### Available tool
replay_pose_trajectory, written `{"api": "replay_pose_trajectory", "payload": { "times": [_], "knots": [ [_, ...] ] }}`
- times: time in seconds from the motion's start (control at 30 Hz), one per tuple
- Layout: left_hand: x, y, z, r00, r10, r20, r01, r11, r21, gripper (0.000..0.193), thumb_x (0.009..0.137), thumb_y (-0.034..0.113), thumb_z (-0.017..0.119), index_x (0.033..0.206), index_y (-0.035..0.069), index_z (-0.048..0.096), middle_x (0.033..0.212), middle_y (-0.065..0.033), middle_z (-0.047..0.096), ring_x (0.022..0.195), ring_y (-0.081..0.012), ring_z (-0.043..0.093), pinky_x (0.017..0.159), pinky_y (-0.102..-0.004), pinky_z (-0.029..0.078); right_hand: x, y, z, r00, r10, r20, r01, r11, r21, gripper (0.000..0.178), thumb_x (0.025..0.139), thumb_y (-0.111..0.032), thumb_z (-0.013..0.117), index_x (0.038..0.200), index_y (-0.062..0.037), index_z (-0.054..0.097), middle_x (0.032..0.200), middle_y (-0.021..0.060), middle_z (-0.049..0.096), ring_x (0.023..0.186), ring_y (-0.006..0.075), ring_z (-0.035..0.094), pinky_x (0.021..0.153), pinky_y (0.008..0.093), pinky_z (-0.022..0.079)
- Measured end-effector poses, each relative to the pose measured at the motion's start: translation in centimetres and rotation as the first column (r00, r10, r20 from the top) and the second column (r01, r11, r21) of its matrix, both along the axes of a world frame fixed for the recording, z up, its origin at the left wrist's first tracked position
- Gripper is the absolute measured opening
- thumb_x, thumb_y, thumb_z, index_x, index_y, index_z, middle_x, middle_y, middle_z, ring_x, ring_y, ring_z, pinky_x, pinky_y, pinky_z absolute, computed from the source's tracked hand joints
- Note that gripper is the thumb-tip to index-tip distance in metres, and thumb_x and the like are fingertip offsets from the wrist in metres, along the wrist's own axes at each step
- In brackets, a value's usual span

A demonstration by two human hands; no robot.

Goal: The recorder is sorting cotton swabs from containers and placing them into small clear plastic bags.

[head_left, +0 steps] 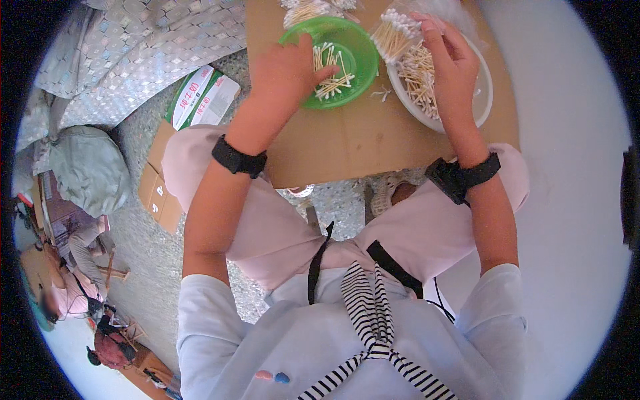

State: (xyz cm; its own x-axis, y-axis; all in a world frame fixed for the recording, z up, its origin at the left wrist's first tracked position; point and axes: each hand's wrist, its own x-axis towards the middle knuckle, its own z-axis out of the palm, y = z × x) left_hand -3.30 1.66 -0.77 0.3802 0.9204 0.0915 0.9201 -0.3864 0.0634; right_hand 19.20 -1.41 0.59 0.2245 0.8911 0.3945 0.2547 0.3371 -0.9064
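Your right hand [455,67] pinches the swab bundle [395,37], top right of centre; your left hand [281,72], grip unclear, reaches into the green bowl [365,61], top centre. Its loose swabs [337,83] look light, snappable: pinch mid-stick.

My feed's got a bowl [363,57] of swabs [343,81] at 12 o'clock on the desk [333,150], a tub [485,100] of more swabs [419,83] around 1:30, carton [217,100] off-desk at 10.

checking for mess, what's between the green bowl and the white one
Head view: whitish scraps lie on the brown surface between the green bowl and white bowl; higher up, bunched cotton swabs by the right hand cover the gap.
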Motion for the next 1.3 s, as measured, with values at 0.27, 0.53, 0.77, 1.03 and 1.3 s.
{"api": "replay_pose_trajectory", "payload": {
  "times": [0.27, 0.53, 0.77, 1.03, 1.3],
  "knots": [
    [0.9, 0.1, -2.4, 0.992, -0.124, 0.017, 0.123, 0.99, 0.075, 0.06, 0.081, 0.049, 0.064, 0.117, 0.004, 0.051, 0.098, -0.0222, 0.061, 0.09, -0.0393, 0.061, 0.075, -0.0463, 0.051, -0.7, -0.9, 1.2, 0.999, -0.017, -0.044, 0.015, 0.999, -0.038, 0.026, 0.094, -0.018, 0.057, 0.104, 0.0042, 0.065, 0.092, 0.0032, 0.063, 0.084, 0.0099, 0.056, 0.075, 0.0237, 0.044],
    [2.1, 0.2, -3.3, 0.959, -0.15, 0.242, 0.156, 0.988, -0.005, 0.059, 0.075, 0.026, 0.073, 0.123, 0.004, 0.048, 0.106, -0.022, 0.059, 0.099, -0.0392, 0.058, 0.084, -0.0454, 0.048, -0.1, -0.5, 0.6, 0.999, -0.029, 0.019, 0.03, 0.998, -0.054, 0.028, 0.095, -0.02, 0.056, 0.11, 0.0015, 0.064, 0.103, 0.005, 0.064, 0.094, 0.0101, 0.056, 0.084, 0.0242, 0.043],
    [2.6, 0.4, -3.8, 0.936, -0.076, 0.345, 0.167, 0.956, -0.242, 0.057, 0.071, 0.012, 0.071, 0.123, 0.004, 0.05, 0.109, -0.0213, 0.061, 0.101, -0.0377, 0.058, 0.086, -0.0451, 0.048, 0.0, -0.4, -0.8, 0.995, -0.073, 0.069, 0.071, 0.997, 0.034, 0.021, 0.092, -0.021, 0.058, 0.102, -0.0065, 0.071, 0.095, 0.0043, 0.068, 0.085, 0.0111, 0.061, 0.076, 0.026, 0.049],
    [2.8, 0.1, -4.5, 0.878, -0.139, 0.457, 0.196, 0.977, -0.081, 0.025, 0.07, 0.005, 0.062, 0.093, -0.003, 0.056, 0.091, -0.0243, 0.059, 0.089, -0.0417, 0.058, 0.078, -0.049, 0.047, 0.2, -0.6, -1.3, 0.997, -0.077, 0.004, 0.077, 0.997, 0.028, 0.021, 0.092, -0.02, 0.059, 0.102, -0.0055, 0.071, 0.098, 0.0055, 0.067, 0.086, 0.012, 0.061, 0.076, 0.0263, 0.048],
    [1.9, 1.2, -5.2, 0.841, -0.153, 0.518, 0.258, 0.956, -0.137, 0.028, 0.07, 0.007, 0.063, 0.095, -0.004, 0.058, 0.094, -0.0242, 0.061, 0.09, -0.043, 0.057, 0.078, -0.0483, 0.047, 0.2, -0.3, -2.2, 0.992, -0.106, 0.069, 0.106, 0.994, 0.004, 0.023, 0.092, -0.02, 0.059, 0.102, -0.0034, 0.07, 0.1, 0.0076, 0.067, 0.088, 0.014, 0.061, 0.077, 0.026, 0.047]
  ]
}}
